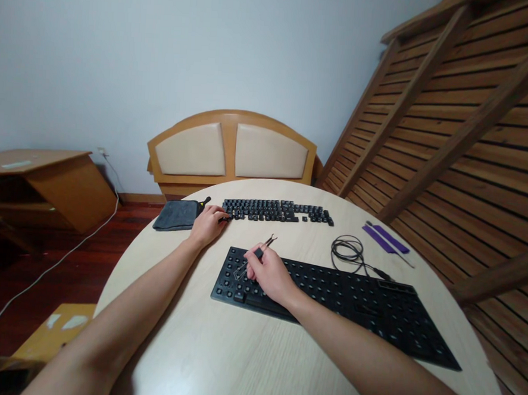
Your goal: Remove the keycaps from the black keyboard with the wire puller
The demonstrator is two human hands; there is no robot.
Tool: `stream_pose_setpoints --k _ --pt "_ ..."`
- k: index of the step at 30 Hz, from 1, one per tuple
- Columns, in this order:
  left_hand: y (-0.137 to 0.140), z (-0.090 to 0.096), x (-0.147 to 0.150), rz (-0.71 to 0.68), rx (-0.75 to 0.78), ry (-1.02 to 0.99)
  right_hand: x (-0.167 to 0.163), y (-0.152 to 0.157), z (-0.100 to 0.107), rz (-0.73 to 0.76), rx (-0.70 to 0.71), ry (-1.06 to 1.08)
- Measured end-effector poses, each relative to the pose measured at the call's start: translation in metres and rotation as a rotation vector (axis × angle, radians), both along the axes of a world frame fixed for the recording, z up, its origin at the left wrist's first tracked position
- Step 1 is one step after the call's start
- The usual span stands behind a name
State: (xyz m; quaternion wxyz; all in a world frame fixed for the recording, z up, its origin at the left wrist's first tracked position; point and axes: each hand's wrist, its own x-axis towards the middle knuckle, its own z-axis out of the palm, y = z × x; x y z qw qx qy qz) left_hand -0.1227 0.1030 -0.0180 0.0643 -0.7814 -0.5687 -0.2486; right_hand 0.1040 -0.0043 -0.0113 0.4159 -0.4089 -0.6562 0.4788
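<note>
My left hand [207,225] rests at the left end of the rows of loose black keycaps [263,209], fingertips closed around a dark keycap [224,219]. My right hand [270,274] grips a wire keycap puller [258,253], its black middle between thumb and fingers and wire loops showing at both ends. Below that hand lies a black keyboard [352,292], slanting to the right, with most switches bare. One keycap [239,296] sits on its lower left part. My right hand and forearm cover some of the keyboard.
A dark grey pouch [176,215] lies left of the keycaps, with a black-handled tool [205,201] by it. Right of centre are a coiled black cable [348,250] and purple strips [378,237]. The round table [201,348] has a curved edge; wooden slats [473,145] lean at right.
</note>
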Motion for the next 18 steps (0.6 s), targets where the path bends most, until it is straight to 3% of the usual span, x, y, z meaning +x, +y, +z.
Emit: stream_pose_setpoints --k 18 --pt "-0.0025 0.001 0.0021 -0.056 0.005 -0.069 -0.0005 0.0008 -0.0014 0.024 -0.053 0.04"
